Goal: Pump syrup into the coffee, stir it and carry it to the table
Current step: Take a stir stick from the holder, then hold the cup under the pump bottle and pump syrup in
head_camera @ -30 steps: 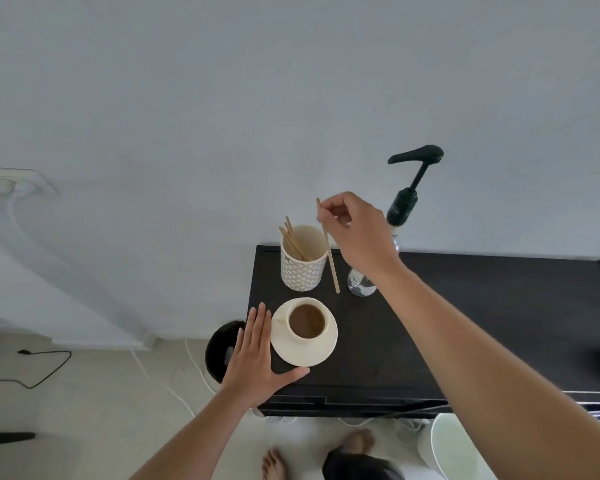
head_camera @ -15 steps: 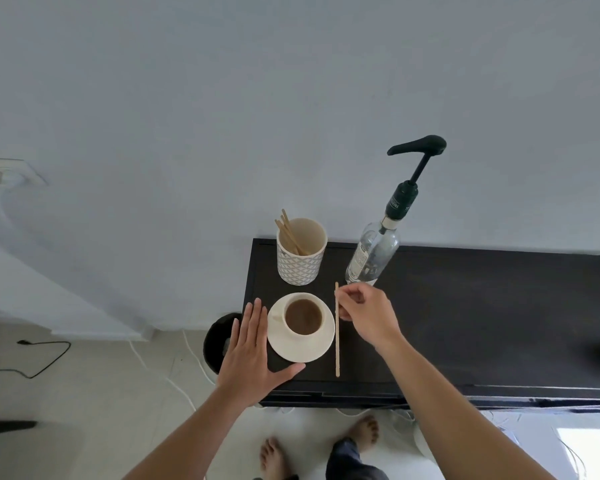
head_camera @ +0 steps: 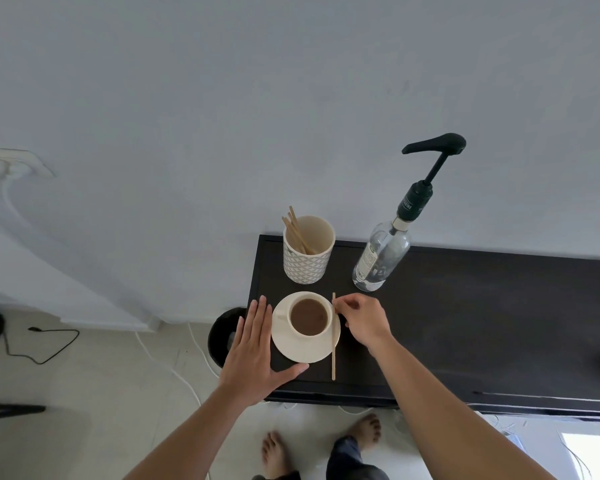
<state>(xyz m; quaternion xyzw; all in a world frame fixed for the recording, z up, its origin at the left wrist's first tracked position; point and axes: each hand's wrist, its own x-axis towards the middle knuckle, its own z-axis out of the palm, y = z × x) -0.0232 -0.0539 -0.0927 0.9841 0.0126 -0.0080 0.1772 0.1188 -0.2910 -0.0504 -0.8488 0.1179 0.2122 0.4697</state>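
A white cup of brown coffee (head_camera: 309, 317) stands on a white saucer (head_camera: 302, 353) at the left end of a black cabinet top (head_camera: 465, 323). My left hand (head_camera: 253, 355) lies flat and open against the saucer's left side, thumb along its front edge. My right hand (head_camera: 364, 320) pinches the upper end of a wooden stir stick (head_camera: 333, 348), which rests across the saucer's right rim with its lower end on the cabinet. Behind the cup, a clear syrup bottle (head_camera: 381, 258) with a dark pump stands untouched.
A patterned holder (head_camera: 307, 268) with several more wooden sticks stands behind the cup, near the wall. A dark round bin (head_camera: 222, 334) sits on the floor left of the cabinet, with cables (head_camera: 49, 344) farther left. My bare feet (head_camera: 364, 431) are below the cabinet's front edge.
My right hand brought a stick from the holder down to the right of the cup, then shifted it left onto the saucer's rim. My left hand stayed by the saucer.
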